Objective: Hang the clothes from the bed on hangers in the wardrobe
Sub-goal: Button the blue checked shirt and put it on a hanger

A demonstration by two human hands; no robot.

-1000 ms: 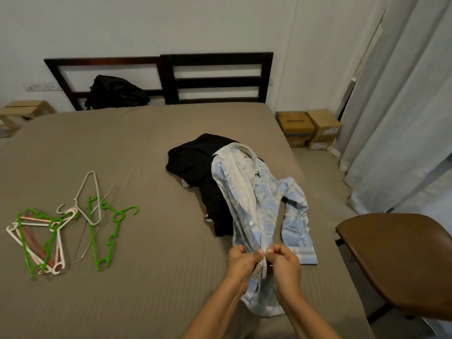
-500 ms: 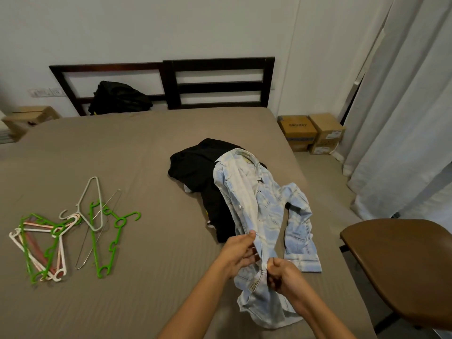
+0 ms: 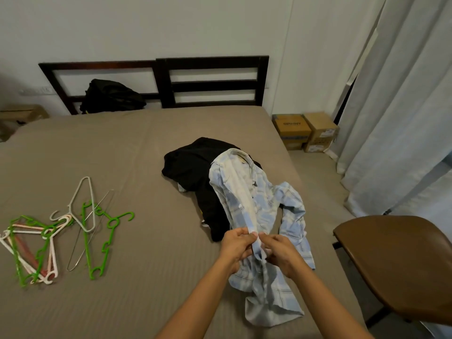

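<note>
Plaid shirt [image 3: 265, 199] is laid out on the right half of the bed [image 3: 146, 277], collar toward the headboard [image 3: 212, 81], hem toward the near edge. The front placket is pinched from both sides at about mid-length. The left hand [image 3: 236, 248] is curled on the left edge, with thumb and fingertips on the white strip. The right hand [image 3: 283, 254] is curled on the opposite edge. The hands are nearly touching, with the placket held between them. The shirt runs beyond the hands up to the collar and below them to the hem; one sleeve is draped just right of the right hand. The shirt's upper part is overlapped onto a black garment [image 3: 195, 165], which lies just left of it. Hangers [image 3: 46, 232] are piled on the bed's left side, well apart from both hands. A chair [image 3: 396, 260] is placed beside the bed at right, and boxes [image 3: 305, 130] are stacked on the floor near the curtain [image 3: 403, 106].
</note>
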